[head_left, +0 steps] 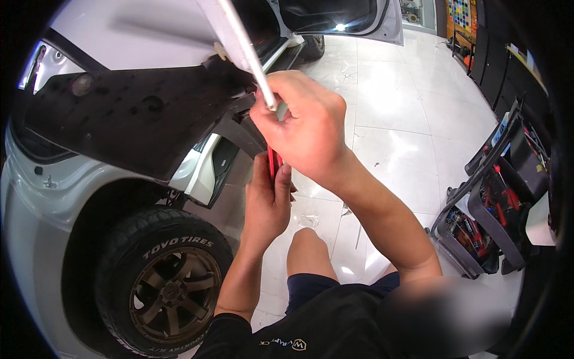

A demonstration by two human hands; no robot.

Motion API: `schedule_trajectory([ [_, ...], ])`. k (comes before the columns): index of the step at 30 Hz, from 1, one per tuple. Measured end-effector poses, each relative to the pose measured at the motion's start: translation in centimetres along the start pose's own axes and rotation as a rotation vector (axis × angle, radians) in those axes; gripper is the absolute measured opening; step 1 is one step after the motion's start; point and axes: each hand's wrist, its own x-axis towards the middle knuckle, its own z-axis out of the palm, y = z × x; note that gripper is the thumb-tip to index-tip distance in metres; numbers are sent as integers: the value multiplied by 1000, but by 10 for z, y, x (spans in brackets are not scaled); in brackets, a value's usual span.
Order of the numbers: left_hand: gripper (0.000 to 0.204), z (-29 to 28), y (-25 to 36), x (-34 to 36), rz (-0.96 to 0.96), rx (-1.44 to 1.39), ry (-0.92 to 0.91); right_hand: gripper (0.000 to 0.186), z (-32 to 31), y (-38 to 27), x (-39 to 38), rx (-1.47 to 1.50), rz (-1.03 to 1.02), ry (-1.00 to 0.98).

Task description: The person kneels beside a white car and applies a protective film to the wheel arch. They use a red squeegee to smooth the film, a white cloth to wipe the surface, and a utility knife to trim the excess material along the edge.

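The left hand (269, 194) is wrapped around a slim red tool (275, 163), its thumb laid along the near side; the tool stands roughly upright beside the white car, and its upper end passes out of sight beneath the right hand (308, 122). That right hand is curled, thumb and fingers drawn together at the end of a white strip (251, 57), by the corner of a dark panel (131, 113); the strip crosses in front of the fingertips, so I cannot tell what they pinch. The panel juts over the wheel arch, above a black tyre (113, 281) on a bronze rim (185, 317). Well apart from the hands, at the right, an open tool case (487, 226) with dark grey walls stands on the pale tiled floor (388, 161), its compartments staggered. The lowest one shown is crowded with small tools (472, 234), red and dark; the next holds red-handled tools (511, 197) lying at different angles; the upper one carries more slim pieces, too small to identify. A white box-like object (541, 222) is just beside the case.
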Motion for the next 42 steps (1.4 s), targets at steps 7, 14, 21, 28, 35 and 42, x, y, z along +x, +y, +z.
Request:
schedule_trajectory([
  [7, 35, 2, 2, -1, -20, 22, 18, 13, -1, 7, 6, 109, 116, 1],
  [14, 37, 8, 3, 0, 15, 8, 29, 13, -8, 13, 1, 107, 22, -3],
  [21, 39, 13, -2, -1, 28, -12, 81, 23, -23, 8, 22, -199, -160, -343],
  [28, 42, 13, 2, -2, -14, -47, 79, 12, -29, 50, 50, -79, -483, -494],
  [35, 44, 9, 1, -1, -7, -38, 53, 12, -24, 48, 40, 3, -383, -419],
  [42, 43, 9, -2, 2, 5, -5, 20, 13, -17, 72, 47, 100, -572, -335],
])
